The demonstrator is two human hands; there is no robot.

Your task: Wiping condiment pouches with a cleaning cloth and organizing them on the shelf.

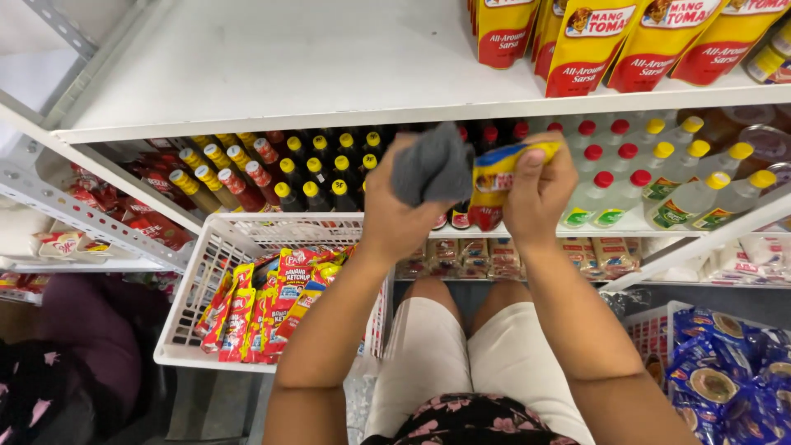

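My left hand (404,210) grips a grey cloth (432,169) and presses it against a yellow, red and blue sauce pouch (492,183). That pouch is held up by my right hand (535,194), fingers pinching its top edge. Both hands are raised in front of the middle shelf, between dark yellow-capped bottles (325,169) and clear bottles with red and yellow caps (659,177).
A white plastic basket (194,284) at my left holds several red and yellow sauce pouches (264,305). Yellow and red pouches (593,37) stand on the top white shelf (288,66). A basket of blue packets (725,379) sits lower right. My knees show below.
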